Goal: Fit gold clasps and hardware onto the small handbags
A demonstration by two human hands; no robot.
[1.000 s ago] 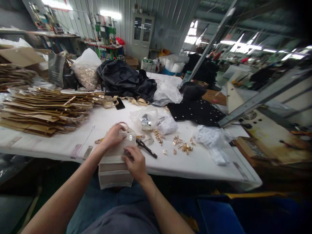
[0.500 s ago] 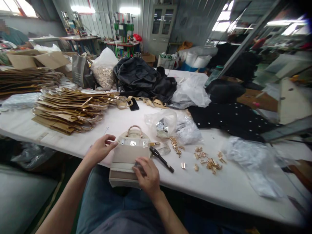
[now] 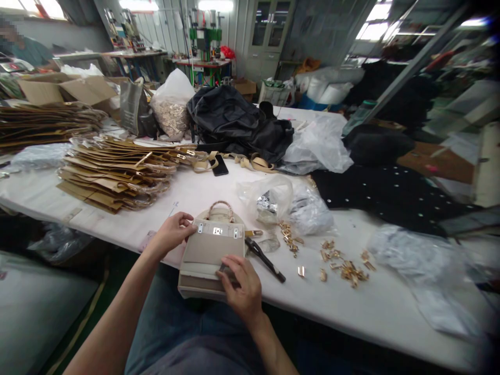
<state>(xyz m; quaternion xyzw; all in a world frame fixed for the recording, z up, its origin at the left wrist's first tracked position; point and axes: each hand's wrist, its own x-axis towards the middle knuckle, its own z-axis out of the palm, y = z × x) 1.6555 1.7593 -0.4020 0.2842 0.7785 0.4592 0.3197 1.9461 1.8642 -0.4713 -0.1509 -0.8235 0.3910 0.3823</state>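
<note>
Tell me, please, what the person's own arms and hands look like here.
Both forearms are bare, with no sleeves in view. The left hand and right hand wear no gloves, and no watch, ring or bracelet shows. Blue jeans cover the lap.

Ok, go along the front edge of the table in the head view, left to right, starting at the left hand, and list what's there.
left hand → beige handbag → black-handled tool → scattered gold metal fittings → crumpled clear plastic bag
</note>
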